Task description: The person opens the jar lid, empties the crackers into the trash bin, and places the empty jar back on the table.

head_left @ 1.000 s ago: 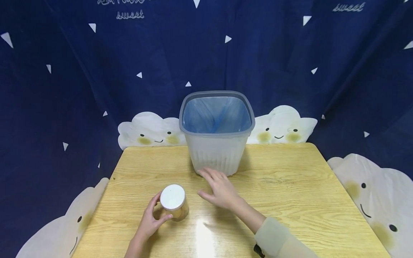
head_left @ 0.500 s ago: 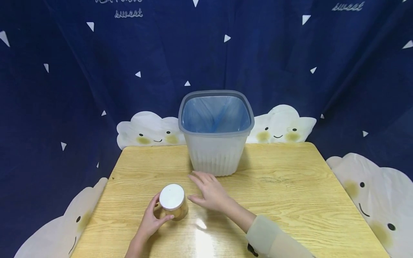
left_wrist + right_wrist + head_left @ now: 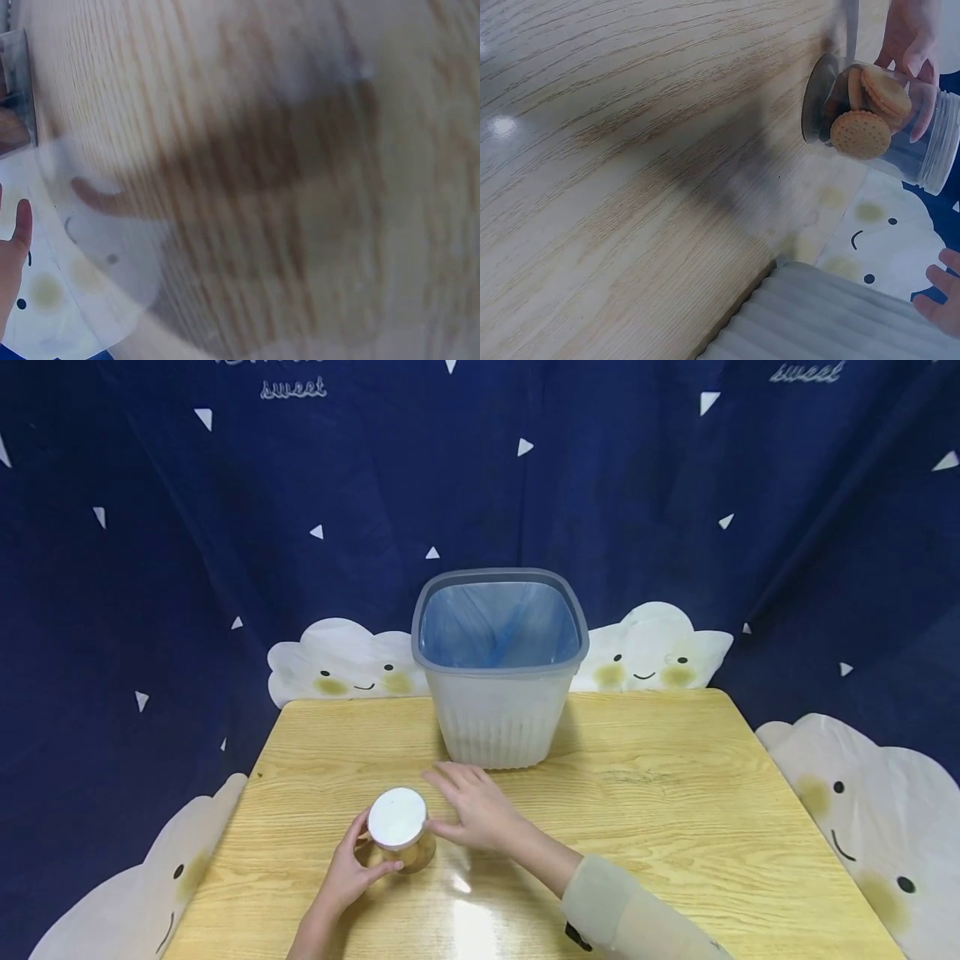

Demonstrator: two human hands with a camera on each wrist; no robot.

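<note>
One dark-blue cloth (image 3: 480, 468) forms the background; the head view cuts it off at the top and sides. The worktop (image 3: 675, 827) is cut off at the bottom edge. At its far side stands the bin (image 3: 498, 718), upright; the right-wrist view includes only part of its ribbed wall. The right sleeve (image 3: 626, 906) leaves the frame at the bottom. The jar (image 3: 412, 858) is upright on the worktop, nearer than the bin and left of it; in the left-wrist view only its edge enters. Biscuits (image 3: 861, 135) inside overlap, so their number cannot be read.

Right hand (image 3: 474, 814): fingers extended and spread, grip holding nothing. The thumb points at the white lid (image 3: 397, 817); contact cannot be determined. Left hand (image 3: 351, 864): grip secured on the jar, fingers round the left side, thumb at the near side.

Compared with one second earlier, the right hand has shifted left, from the bin's base to just beside the jar. The left hand retains its hold.
</note>
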